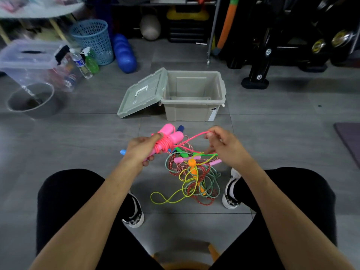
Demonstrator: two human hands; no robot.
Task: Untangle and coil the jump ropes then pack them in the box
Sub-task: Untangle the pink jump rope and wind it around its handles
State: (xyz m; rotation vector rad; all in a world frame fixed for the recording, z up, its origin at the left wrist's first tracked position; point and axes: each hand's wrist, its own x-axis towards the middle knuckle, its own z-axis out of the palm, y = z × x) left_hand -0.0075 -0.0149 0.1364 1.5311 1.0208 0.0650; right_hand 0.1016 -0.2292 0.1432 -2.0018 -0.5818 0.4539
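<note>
My left hand [141,148] grips a pink jump rope [169,137] by its two fat handles, with pink cord wound round them. My right hand [224,146] pinches the loose end loop of that pink cord, held out to the right. Below my hands a tangled pile of ropes [194,176] lies on the floor: yellow, green and red cords with pink, green and orange handles. The beige box [194,112] stands open beyond the pile, nothing visible inside it. Its lid [143,94] leans against the box's left side.
My feet in black-and-white shoes flank the pile. A grey bowl [32,100], a clear plastic bin [29,61], bottles and a blue basket [93,39] stand at the far left. A dumbbell rack [272,55] is at the far right, a purple mat [350,141] at the right edge.
</note>
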